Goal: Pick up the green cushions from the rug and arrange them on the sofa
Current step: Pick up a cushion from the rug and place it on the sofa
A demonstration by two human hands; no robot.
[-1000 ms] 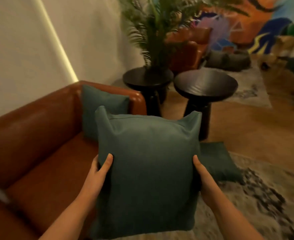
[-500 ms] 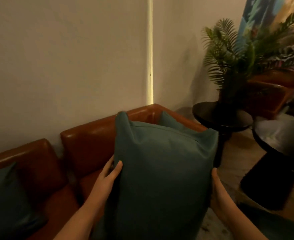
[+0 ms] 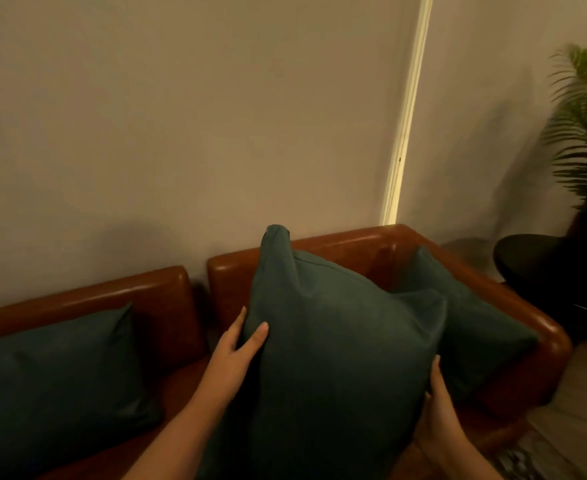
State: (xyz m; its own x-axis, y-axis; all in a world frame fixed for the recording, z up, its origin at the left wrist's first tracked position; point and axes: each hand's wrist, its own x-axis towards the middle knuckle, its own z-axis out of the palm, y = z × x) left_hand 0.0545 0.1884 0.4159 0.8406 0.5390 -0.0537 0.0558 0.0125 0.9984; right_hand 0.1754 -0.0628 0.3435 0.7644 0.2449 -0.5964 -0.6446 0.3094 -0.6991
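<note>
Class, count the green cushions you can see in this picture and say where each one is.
3. One held cushion is between the left hand and right hand, one sits at the sofa's left, one leans in its right corner. Others may lie out of view.

green cushions (image 3: 53, 368) on sofa (image 3: 337, 249)

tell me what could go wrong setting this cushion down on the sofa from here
1. The held cushion hides most of the seat of the sofa below it, so it may be set down blind and land crooked.
2. It overlaps the corner cushion in view; pushing it back could knock that one over or crush it against the armrest.
3. The left hand and right hand grip only its side edges, so the soft cushion could sag or slump forward once released.
</note>
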